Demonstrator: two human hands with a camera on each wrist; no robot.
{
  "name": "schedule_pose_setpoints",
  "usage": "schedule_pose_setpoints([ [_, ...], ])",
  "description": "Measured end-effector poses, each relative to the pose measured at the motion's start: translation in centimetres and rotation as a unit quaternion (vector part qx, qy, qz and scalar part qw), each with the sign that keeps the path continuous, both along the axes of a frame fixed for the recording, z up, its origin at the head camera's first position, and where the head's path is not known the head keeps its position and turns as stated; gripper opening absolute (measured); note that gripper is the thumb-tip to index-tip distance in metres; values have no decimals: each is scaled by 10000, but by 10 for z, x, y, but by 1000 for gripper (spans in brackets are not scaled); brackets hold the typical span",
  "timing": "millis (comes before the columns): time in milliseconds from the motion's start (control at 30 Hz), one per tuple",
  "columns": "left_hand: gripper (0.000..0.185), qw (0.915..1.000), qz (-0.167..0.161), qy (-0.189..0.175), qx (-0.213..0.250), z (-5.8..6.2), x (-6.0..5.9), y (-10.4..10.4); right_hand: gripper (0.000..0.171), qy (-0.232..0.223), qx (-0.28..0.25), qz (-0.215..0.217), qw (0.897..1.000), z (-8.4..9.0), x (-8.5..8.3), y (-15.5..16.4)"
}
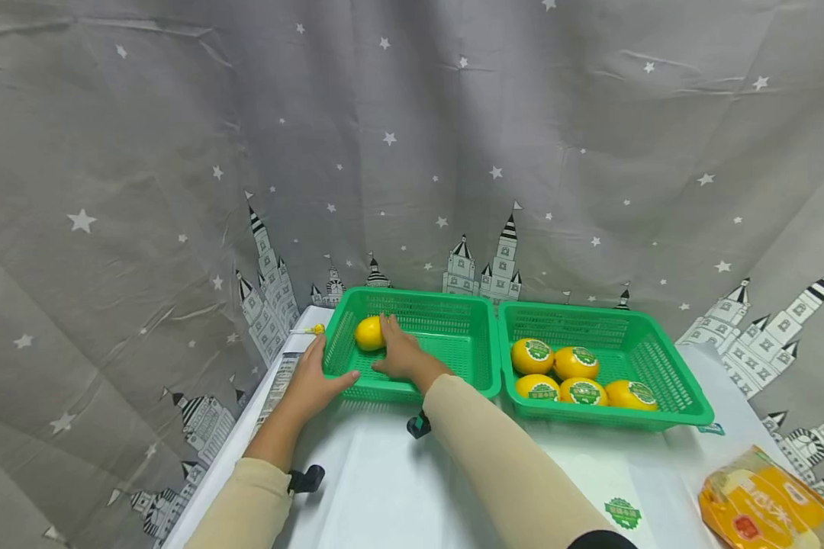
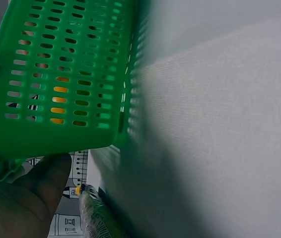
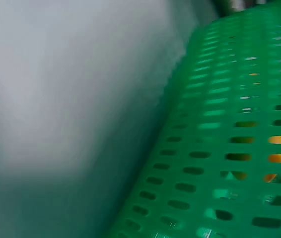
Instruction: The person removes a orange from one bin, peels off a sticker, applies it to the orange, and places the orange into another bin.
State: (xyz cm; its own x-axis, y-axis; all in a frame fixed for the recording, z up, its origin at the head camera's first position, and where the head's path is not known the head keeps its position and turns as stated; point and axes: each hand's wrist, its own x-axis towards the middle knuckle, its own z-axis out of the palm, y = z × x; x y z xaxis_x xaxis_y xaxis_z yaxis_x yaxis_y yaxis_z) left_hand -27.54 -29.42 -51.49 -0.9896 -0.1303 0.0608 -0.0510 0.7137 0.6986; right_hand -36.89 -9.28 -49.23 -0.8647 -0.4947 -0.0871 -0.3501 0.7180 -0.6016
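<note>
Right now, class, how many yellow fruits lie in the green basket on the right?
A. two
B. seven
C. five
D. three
C: the right basket holds five labelled yellow fruits, while the left basket has only one fruit, beside the right hand.

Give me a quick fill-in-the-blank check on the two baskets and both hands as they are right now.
1. The right hand rests on a single lemon inside the ____ green basket.
2. The right green basket holds ____ lemons with green stickers.
3. The left hand grips the left green basket at its ____ corner nearest the person.
4. A yellow packet lies on the white table at the person's ____ side.

Missing words: left; five; left; right
</note>
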Motion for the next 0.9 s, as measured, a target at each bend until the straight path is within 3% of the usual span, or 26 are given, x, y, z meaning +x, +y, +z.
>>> schedule_pose_setpoints([
  [100,121,10000,6,22,14,2,1,1,101,70,147,65,9998,0,3,-1],
  [300,116,10000,60,52,44,2,5,2,87,5,81,-475,9988,-4,6,-1],
  [500,113,9998,26,173,120,-2,6,2,59,-281,-328,-337,9985,-8,8,-3],
  [600,113,9998,35,167,113,-2,5,2,65,-390,-367,-258,9982,-8,6,-4],
  [733,114,9998,75,146,87,-3,6,1,82,-84,86,43,9999,-8,7,-5],
  [800,114,9998,68,165,96,-4,6,1,78,33,239,193,9995,-8,7,-5],
  [900,116,9997,44,183,130,-4,7,0,67,-153,51,237,9996,-8,9,-4],
])
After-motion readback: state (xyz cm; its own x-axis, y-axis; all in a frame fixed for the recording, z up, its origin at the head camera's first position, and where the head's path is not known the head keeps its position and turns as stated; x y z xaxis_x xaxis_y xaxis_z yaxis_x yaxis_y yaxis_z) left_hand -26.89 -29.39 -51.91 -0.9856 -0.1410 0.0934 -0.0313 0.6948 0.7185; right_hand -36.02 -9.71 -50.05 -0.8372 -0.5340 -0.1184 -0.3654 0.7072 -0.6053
